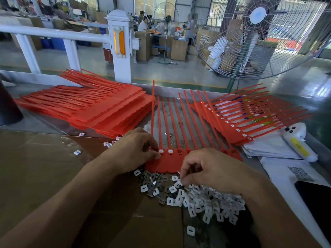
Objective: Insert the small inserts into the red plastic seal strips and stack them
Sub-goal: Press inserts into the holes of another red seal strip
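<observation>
**Hands at the strip, inserts piled in front**

Nearest, a heap of white inserts (pixel 202 199) lies on the counter (pixel 44 158), with one stray insert (pixel 190 230) closer still and a few more scattered to the left. The right hand (pixel 213 169) hovers over the far edge of the heap, fingers curled down and pinching one insert at their tips. The left hand (pixel 136 151) sits just left of it, the two hands apart; its thumb and fingers are curled and press on the left end of the red strip (pixel 168 163), though whether they hold an insert there is hidden.

The strip lies flat between the hands, its tab edge touching the heap and its long tails fanning away toward the far side. Two of its slots near the left hand show white inserts seated; the next slots to the right look unfilled.

Further back on the left lies a stack (pixel 100 108) of strips with open slots. Back right, a second stack (pixel 238 122) with white inserts in its slots rests on papers. A white remote (pixel 297 140) lies beside it, and a phone (pixel 315 199) sits at the right edge. Beyond the counter stand a white railing (pixel 53 34) and a fan (pixel 259 33).
</observation>
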{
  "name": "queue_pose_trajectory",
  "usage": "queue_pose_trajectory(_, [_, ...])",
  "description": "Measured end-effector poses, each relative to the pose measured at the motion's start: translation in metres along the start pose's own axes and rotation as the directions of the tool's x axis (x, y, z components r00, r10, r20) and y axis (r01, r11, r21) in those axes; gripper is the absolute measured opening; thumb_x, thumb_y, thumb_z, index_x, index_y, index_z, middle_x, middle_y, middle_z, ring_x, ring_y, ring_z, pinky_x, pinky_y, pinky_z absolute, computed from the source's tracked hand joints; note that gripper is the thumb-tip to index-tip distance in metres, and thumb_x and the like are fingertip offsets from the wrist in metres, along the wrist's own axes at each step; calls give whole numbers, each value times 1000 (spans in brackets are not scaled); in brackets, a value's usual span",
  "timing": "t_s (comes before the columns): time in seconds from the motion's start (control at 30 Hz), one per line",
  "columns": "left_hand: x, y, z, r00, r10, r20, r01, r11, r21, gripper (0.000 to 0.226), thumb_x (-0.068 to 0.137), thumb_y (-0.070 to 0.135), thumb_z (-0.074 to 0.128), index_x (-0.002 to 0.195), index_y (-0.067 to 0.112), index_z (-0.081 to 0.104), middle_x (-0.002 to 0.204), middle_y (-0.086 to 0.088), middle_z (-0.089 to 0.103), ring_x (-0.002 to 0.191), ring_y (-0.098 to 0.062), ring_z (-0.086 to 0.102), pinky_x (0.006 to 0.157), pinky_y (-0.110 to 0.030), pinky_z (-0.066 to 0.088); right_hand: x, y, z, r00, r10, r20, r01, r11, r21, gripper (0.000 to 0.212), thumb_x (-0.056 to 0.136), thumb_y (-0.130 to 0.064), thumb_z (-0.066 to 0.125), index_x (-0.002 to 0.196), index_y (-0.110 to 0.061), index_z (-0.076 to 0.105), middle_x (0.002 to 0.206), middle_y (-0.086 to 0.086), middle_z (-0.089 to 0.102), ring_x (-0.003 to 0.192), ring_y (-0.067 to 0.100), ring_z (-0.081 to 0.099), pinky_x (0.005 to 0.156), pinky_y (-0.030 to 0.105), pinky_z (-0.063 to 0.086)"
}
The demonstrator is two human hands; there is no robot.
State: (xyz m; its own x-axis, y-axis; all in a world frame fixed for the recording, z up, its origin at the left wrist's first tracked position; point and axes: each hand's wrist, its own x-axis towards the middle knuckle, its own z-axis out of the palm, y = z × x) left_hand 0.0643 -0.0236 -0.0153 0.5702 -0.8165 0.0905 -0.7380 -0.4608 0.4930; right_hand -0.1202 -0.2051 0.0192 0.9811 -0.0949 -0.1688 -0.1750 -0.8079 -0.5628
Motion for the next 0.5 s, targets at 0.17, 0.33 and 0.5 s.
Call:
queue_pose_trajectory(0.17, [0, 0, -1, 1000, -1, 8, 1, 1000, -2, 27, 86, 53, 73, 108, 40, 68, 119, 17, 49, 112, -5, 48, 98, -31, 47, 0, 2, -1, 999, -20, -30, 21, 999, 42, 9, 86, -41, 82, 89, -39, 74, 88, -19, 72, 78, 0, 67, 67, 21, 51])
queue_pose_trajectory(0.33, [0, 1, -2, 1000, -3, 8, 3, 1000, 5, 27, 86, 52, 73, 109, 40, 68, 119, 16, 49, 113, -7, 47, 98, -30, 46, 2, 3, 1, 999, -48, -18, 49, 998, 49, 15, 82, -41, 85, 93, -41, 74, 90, -16, 69, 74, -1, 63, 65, 20, 48])
queue_pose_trajectory(0.5, [0, 3, -2, 1000, -12, 23, 12, 1000, 0, 26, 87, 52, 72, 110, 40, 68, 121, 16, 49, 114, -7, 47, 99, -32, 47, 6, 3, 7, 998, -62, -11, 62, 998, -22, 11, 84, -37, 84, 89, -37, 74, 94, -22, 65, 80, -3, 62, 68, 21, 46])
